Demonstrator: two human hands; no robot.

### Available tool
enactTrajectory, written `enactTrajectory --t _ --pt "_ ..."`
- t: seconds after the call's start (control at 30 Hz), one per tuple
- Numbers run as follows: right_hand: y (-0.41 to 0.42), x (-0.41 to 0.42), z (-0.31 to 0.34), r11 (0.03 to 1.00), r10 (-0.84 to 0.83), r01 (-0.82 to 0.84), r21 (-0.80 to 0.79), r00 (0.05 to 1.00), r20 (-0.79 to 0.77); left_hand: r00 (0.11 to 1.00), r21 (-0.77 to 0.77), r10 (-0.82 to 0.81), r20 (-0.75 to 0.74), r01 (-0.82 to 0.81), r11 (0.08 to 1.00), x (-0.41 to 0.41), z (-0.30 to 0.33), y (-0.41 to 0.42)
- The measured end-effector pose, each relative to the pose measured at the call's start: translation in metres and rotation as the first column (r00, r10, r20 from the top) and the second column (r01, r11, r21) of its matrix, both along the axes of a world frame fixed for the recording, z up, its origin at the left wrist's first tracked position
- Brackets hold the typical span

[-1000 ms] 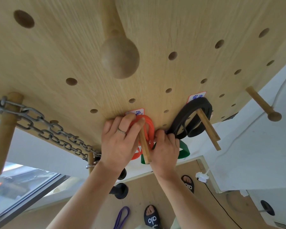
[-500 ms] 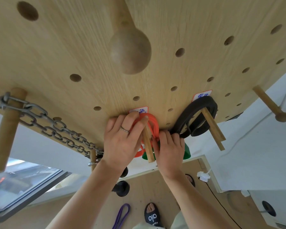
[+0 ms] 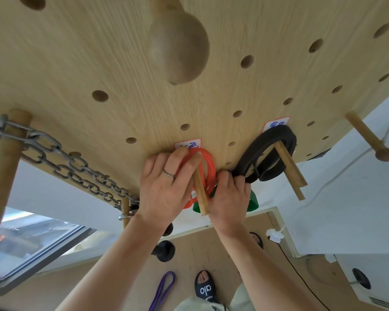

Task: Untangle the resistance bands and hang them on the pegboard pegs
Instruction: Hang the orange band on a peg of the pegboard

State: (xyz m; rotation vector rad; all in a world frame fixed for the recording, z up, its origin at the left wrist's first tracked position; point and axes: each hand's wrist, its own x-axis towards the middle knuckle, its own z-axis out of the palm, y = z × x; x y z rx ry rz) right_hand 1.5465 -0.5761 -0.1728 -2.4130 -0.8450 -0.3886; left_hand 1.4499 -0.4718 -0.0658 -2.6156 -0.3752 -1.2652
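1. The pegboard (image 3: 121, 70) is a pale wood panel with fine straight grain, drilled with round holes in rows, seen steeply from below.
2. A smooth round dowel, the middle peg (image 3: 201, 194), sticks out of it beneath a small white label (image 3: 188, 144) with blue handwriting.
3. The orange band (image 3: 208, 167), a flat rubbery loop doubled into several strands, hangs round the base of that peg against the board.
4. The left hand (image 3: 164, 189), with a thin ring on one finger, lies over the orange band; its fingers (image 3: 190, 162) are curled, pressing the strands up against the board beside the peg.
5. The right hand (image 3: 228, 198) is on the other side of the peg, its fingers (image 3: 225, 177) bent inward at the band's lower strands; whether they pinch them I cannot tell.
6. A green band (image 3: 253, 202), flat and wide, shows behind the right hand.
7. A thick matte black band (image 3: 252, 153) is coiled over two square wooden pegs (image 3: 290, 167) to the right, under a second label.
8. A grey steel chain (image 3: 61, 162) with oval links runs between two round pegs at the left.
9. A large wooden knob (image 3: 180, 48), bulb-shaped and smooth, juts out near the top.
10. A purple band (image 3: 163, 288) lies on the wood floor far below, beside a black slide sandal (image 3: 206, 289).
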Motion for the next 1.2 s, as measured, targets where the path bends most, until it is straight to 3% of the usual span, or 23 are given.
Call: enactTrajectory --t 0.17,0.33,0.4,0.47,0.57,0.63,0.73,0.97,1.2 --pt "0.001 0.002 0.000 1.000 0.000 0.000 -0.014 0.999 0.037 0.997 -0.025 0.060 -0.045 -0.061 0.998 -0.011 -0.008 -0.019" --pt "0.000 0.003 -0.002 0.999 0.020 -0.018 -0.041 0.999 0.044 0.995 -0.197 0.021 0.094 -0.002 0.980 -0.036 -0.025 -0.042" --pt "-0.001 0.004 -0.002 0.999 0.032 -0.030 -0.045 0.999 0.044 0.999 -0.275 -0.049 -0.021 0.042 0.961 -0.046 -0.054 -0.049" --pt "-0.003 0.004 -0.001 0.998 0.043 -0.042 -0.043 0.999 0.022 0.963 -0.465 -0.142 -0.230 0.020 0.885 -0.050 -0.086 -0.051" --pt "-0.004 0.005 0.001 0.998 0.045 -0.045 -0.047 0.999 0.000 0.840 -0.715 -0.219 -0.497 -0.253 0.652 -0.042 -0.119 -0.055" --pt "-0.003 0.004 0.000 0.998 0.041 -0.041 -0.049 0.999 0.001 0.815 -0.814 -0.315 -0.486 -0.292 0.502 -0.030 -0.128 -0.056" --pt "-0.003 0.004 0.001 0.998 0.041 -0.040 -0.043 0.999 0.007 0.844 -0.872 -0.368 -0.391 -0.212 0.442 -0.012 -0.133 -0.059" --pt "-0.005 0.006 0.000 0.997 0.056 -0.054 -0.053 0.998 0.022 0.911 -0.969 -0.338 -0.236 -0.196 0.147 -0.001 -0.140 -0.068" --pt "-0.006 0.006 0.000 0.996 0.069 -0.066 -0.061 0.997 0.047 0.927 -0.969 -0.284 -0.244 -0.223 0.104 0.006 -0.132 -0.063"
